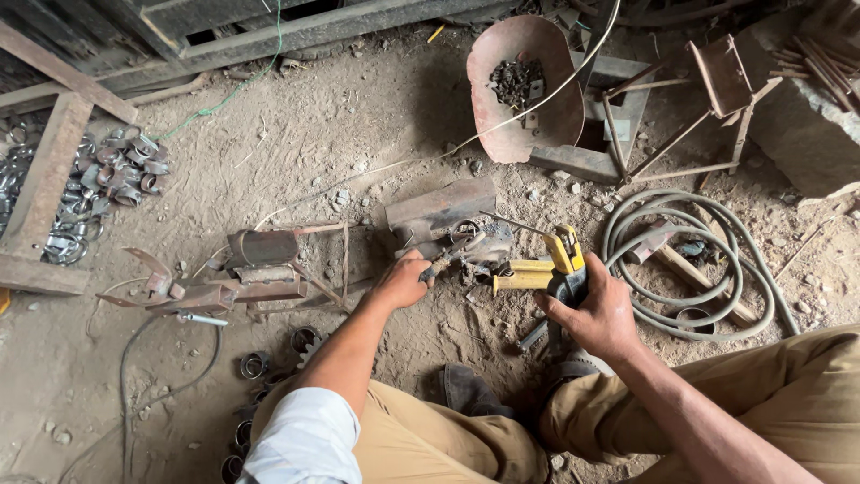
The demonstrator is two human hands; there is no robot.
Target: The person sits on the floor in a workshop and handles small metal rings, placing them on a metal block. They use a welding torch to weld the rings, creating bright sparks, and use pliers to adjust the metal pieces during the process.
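Observation:
I squat over a dirt floor. My right hand grips a yellow and black welding electrode holder with a thin rod pointing left toward a small rusty metal workpiece. My left hand pinches a small dark metal part at the near left edge of that workpiece. The workpiece rests against a rusty steel block.
A coiled grey hose lies at right. A rusty pan holding small scraps sits at the top. Piles of metal rings lie at left, more rings near my knee. A rusty jig sits left of my hand.

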